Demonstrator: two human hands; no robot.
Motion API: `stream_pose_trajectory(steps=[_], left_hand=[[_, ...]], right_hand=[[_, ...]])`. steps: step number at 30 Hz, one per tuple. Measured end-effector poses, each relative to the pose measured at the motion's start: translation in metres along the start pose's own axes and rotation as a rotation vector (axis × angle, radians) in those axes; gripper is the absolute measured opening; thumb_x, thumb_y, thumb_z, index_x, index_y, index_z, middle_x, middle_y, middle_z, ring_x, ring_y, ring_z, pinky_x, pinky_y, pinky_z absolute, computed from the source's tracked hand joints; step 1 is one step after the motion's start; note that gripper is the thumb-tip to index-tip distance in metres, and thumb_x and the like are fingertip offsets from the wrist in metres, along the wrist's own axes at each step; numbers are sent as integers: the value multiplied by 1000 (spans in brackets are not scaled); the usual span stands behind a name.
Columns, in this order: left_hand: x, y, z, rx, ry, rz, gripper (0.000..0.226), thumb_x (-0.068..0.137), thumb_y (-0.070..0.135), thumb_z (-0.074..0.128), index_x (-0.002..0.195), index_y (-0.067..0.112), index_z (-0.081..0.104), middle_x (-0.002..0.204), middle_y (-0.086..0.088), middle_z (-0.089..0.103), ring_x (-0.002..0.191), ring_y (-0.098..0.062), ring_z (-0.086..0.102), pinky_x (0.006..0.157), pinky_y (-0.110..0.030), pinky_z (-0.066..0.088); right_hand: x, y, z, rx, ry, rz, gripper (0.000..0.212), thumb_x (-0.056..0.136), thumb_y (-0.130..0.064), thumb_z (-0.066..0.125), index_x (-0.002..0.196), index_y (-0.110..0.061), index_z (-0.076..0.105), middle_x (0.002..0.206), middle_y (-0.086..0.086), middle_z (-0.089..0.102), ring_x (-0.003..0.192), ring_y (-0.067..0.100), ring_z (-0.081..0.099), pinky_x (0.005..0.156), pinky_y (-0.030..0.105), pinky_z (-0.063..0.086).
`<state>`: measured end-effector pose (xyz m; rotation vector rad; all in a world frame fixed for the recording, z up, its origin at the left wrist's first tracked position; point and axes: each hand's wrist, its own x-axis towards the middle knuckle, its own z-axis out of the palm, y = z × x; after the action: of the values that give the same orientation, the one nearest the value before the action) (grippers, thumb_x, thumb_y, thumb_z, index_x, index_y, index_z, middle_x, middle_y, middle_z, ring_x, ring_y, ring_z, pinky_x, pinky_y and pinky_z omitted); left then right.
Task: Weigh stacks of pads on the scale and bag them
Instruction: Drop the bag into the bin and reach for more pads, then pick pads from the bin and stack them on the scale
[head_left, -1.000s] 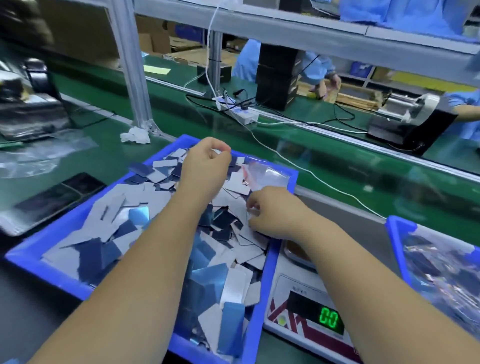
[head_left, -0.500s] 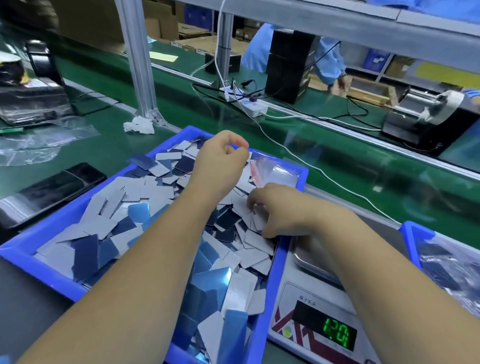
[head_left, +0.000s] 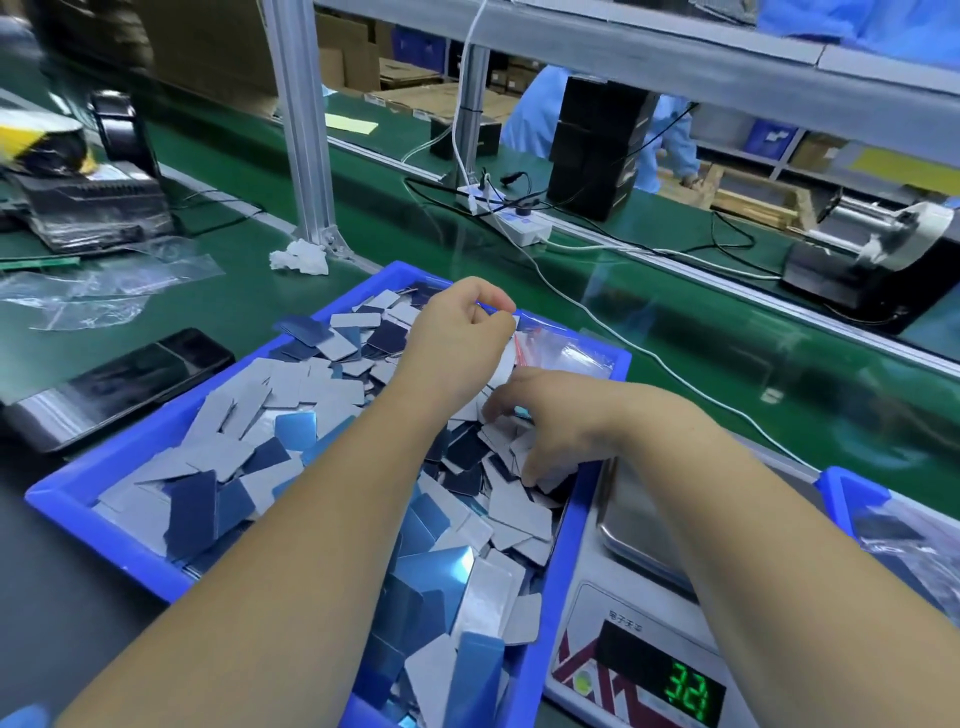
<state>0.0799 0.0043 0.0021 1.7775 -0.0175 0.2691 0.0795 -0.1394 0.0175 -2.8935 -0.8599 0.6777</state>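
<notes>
Pads (head_left: 291, 395) fill a bin (head_left: 104, 525) on the counter (head_left: 62, 613), with the scale (head_left: 613, 613) touching its right side and a bag (head_left: 561, 353) in its far right corner.

A green workbench (head_left: 249, 291) carries a blue tray (head_left: 93, 512) of loose pads. Just right of the tray sits a scale (head_left: 613, 639); beyond that, another blue tray (head_left: 844, 491). Left of the first tray lies a dark slab (head_left: 114, 384). Behind it are clear bags (head_left: 98, 291) and crumpled white paper (head_left: 300, 258).
</notes>
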Motion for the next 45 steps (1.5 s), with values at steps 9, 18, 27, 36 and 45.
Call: stream_pose_trajectory(steps=[9,18,27,36,45], left_hand=[[2,-1,0,2,-4,-3,16,85,17,53,87,28,64,48,15,45,42,-4,40,38,-12,30],[2,2,0,-10,35,-30,14,86,20,55,82,30,64,53,18,53,44,-2,43,48,-20,36],[-8,16,3,-266,-409,-269,24,78,37,61,93,23,73,98,-3,69,86,-20,62,79,-36,50],[-38,21,38,-171,-681,-102,36,88,-6,68,121,7,65,105,-12,74,71,-5,67,62,-17,52],[-47,47,84,160,-672,54,44,77,15,84,113,28,63,71,13,70,59,-7,64,57,-8,46]], right_hand=[[5,1,-5,-68,34,-3,51,63,-40,89,103,-27,58,86,-15,50,90,18,53,67,28,43],[-5,12,-4,182,240,-82,23,72,-29,83,86,-25,66,71,-17,59,65,3,50,56,13,38],[-29,20,5,1069,689,12,24,76,-19,83,70,-13,61,56,-5,51,47,6,41,44,18,34],[-83,37,24,1367,857,215,19,84,-16,75,81,-6,60,60,3,50,46,11,39,40,18,29],[-145,78,36,857,846,390,12,85,-28,73,94,-27,66,74,-3,74,61,12,65,62,30,47]])
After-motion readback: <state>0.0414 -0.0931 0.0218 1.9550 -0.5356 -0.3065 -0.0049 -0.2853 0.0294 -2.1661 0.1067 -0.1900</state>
